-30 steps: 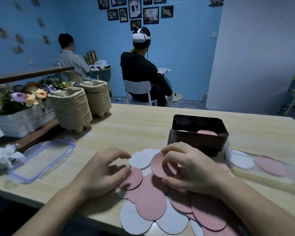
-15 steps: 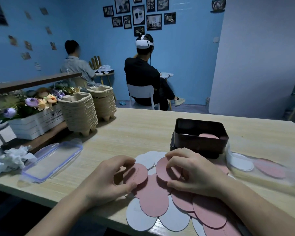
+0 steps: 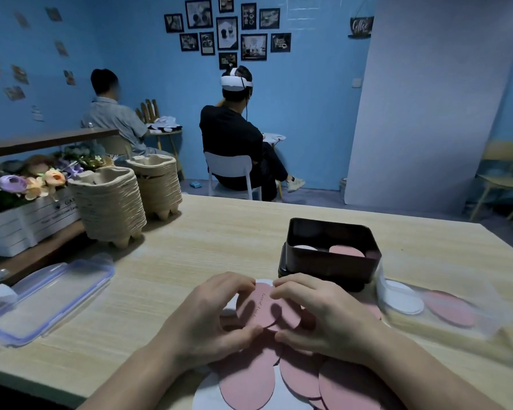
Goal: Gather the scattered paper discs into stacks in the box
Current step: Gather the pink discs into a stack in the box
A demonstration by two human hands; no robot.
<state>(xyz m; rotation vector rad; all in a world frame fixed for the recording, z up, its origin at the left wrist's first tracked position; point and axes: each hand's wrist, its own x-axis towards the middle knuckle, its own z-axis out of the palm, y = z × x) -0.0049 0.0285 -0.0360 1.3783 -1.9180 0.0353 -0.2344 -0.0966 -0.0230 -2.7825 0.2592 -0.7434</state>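
Pink and white paper discs (image 3: 246, 383) lie overlapping on the wooden table at the near edge. My left hand (image 3: 208, 318) and my right hand (image 3: 320, 318) meet over them, each pinching a pink disc (image 3: 264, 306); the two discs overlap between my fingertips. Just behind my right hand stands the dark box (image 3: 332, 261), with a white disc (image 3: 304, 247) and a pink disc (image 3: 346, 251) lying in it.
A clear plastic lid (image 3: 45, 297) lies at the left. Two stacks of pulp trays (image 3: 107, 205) and a white flower crate (image 3: 18, 220) stand at the back left. A clear bag with more discs (image 3: 433, 303) lies right of the box. Two people sit beyond the table.
My hands have come together: the left one lifted a pink disc and brought it right, against the pink disc in my right hand. The view has tilted down slightly.
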